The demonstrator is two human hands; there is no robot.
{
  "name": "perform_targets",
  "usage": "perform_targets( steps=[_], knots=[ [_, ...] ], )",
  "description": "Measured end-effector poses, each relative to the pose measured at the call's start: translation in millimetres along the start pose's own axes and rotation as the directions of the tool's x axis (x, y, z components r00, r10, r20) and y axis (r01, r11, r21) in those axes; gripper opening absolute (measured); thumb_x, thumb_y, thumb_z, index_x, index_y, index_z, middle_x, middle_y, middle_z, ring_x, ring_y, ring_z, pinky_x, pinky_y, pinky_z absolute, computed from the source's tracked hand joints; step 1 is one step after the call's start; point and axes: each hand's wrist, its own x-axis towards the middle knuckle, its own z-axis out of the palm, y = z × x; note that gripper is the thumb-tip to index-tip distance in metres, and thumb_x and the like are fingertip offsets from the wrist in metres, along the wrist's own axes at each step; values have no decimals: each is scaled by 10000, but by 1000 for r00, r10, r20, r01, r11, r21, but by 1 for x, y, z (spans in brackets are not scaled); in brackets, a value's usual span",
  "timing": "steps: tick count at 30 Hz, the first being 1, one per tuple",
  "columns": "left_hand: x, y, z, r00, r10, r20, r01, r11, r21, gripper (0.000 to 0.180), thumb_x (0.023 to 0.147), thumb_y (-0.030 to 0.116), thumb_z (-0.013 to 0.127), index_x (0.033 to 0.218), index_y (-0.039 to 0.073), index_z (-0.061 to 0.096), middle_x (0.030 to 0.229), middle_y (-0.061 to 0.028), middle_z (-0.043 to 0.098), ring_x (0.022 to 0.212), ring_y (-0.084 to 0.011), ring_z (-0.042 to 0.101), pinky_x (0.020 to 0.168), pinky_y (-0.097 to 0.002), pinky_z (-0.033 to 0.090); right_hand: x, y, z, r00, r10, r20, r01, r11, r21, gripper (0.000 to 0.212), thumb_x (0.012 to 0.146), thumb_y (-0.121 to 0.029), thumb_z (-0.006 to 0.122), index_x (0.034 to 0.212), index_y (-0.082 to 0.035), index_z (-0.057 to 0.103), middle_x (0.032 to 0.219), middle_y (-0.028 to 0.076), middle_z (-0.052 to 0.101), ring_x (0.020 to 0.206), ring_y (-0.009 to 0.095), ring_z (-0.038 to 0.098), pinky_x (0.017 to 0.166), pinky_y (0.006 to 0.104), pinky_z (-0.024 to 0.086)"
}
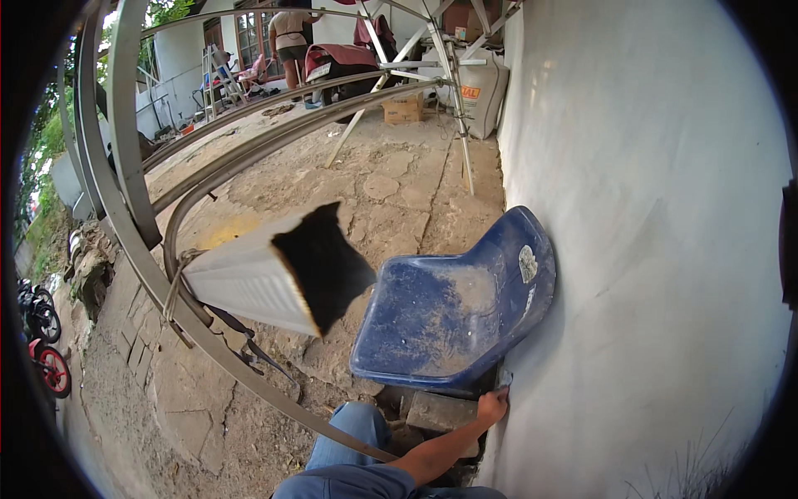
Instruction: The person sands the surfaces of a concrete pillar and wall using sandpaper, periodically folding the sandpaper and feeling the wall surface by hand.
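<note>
My left hand (493, 406) reaches across to the right and is closed, low down beside the white wall (648, 208). A small greyish thing (506, 378) shows at its fingertips against the wall; its kind cannot be made out. Just above the hand lies a blue plastic seat shell (440, 320), dusty and scuffed, its raised back leaning against the wall. Below the seat, beside the hand, is a grey block (440, 413). My right hand is out of sight.
A curved metal frame (249, 378) arcs around my left, with a rectangular hollow tube (249, 283) tied to it. Metal poles (460, 125), a sack (482, 100) and a cardboard box (403, 110) stand ahead. Another person (291, 46) stands far back near a stepladder (218, 79).
</note>
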Motion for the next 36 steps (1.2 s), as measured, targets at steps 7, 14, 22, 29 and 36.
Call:
perform_targets(
  steps=[7, 14, 22, 29, 36],
  knots=[
    [20, 4, 6, 988, -156, -16, 155, 986, -58, 286, 904, 211, 571, 1150, 148, 703, 944, -233, 678, 847, -401, 669, 763, -433, 528, -7, 1, 1, 1000, -18, 21, 17, 999, 39, 273, 854, -279, 676, 859, -7, 701, 707, 114, 646, 753, 281, 659, 687, 420, 545],
    [-42, 75, -48, 951, -298, -86, 244, 890, -384, 387, 944, 383, 584, 973, 17, 706, 804, -164, 694, 790, -246, 674, 715, -361, 502, -7, -14, -5, 998, -8, 59, 5, 998, 62, 282, 833, -279, 703, 861, 2, 706, 727, 133, 658, 792, 314, 686, 710, 459, 571],
    [-35, 196, -165, 995, -8, -102, -69, 680, -730, 302, 1002, 185, 562, 823, -54, 608, 829, 60, 550, 799, -43, 466, 727, -210, 416, 10, -26, 9, 993, 62, 100, -69, 995, 76, 150, 808, -130, 663, 838, 15, 689, 699, 133, 633, 691, 299, 631, 633, 433, 510],
    [-58, 228, -246, 988, 154, 30, -99, 761, -641, 301, 1011, 203, 557, 873, -51, 640, 835, 52, 577, 791, -32, 474, 719, -212, 422, 65, -30, 70, 934, 357, 27, -323, 808, 492, 212, 750, -182, 756, 888, -30, 703, 684, 72, 633, 547, 221, 553, 567, 329, 437],
    [-60, 235, -280, 874, 422, 240, -161, 718, -677, 290, 1034, 185, 501, 880, -31, 621, 820, 23, 592, 790, -43, 509, 729, -213, 435, 119, -56, 127, 835, 185, 518, -542, 440, 717, 399, 748, -230, 817, 1028, 14, 671, 896, 145, 700, 840, 288, 684, 763, 363, 537]
  ],
)
